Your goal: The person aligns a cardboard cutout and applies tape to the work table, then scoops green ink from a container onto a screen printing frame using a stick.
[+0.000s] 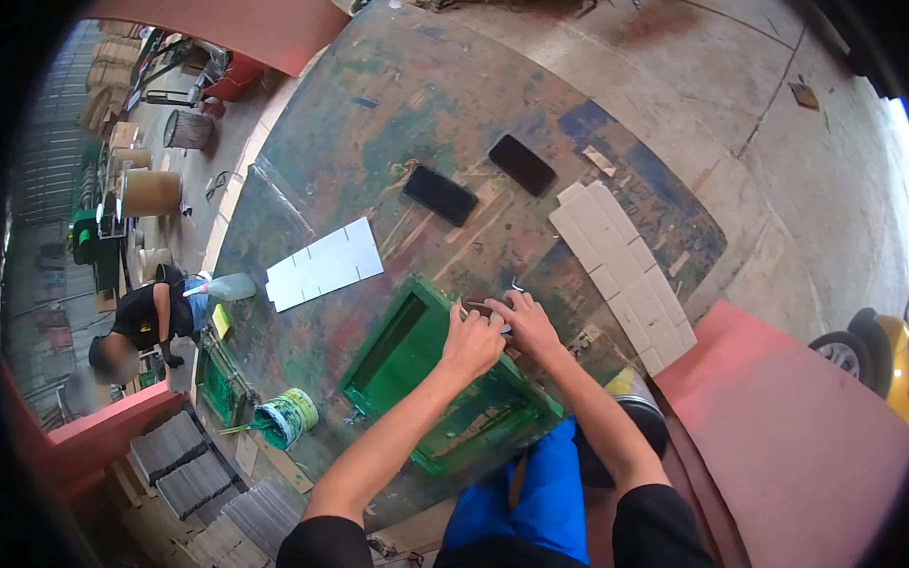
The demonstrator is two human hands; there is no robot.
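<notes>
A green-stained rectangular frame (376, 337), like a printing screen, lies tilted on the worn table (369, 137) in front of me. My left hand (474, 343) is at its far right edge, with the fingers bent and pressed together. Close beside it, my right hand (527, 324) has its fingers curled in toward the left fingertips. A small brownish piece (479, 308) shows between the two hands; the fingers hide most of it. Just beyond the right fingers is a small bent metal piece (518, 284).
Two dark phones (439, 194) (521, 164), a white slotted sheet (326, 263) and a slotted cardboard strip (624, 273) lie on the table. A paint bucket (287, 417) and squeeze bottle (229, 287) stand at left. Another person (145, 320) bends beyond the left edge. Reddish sheets (790, 422) lie at right.
</notes>
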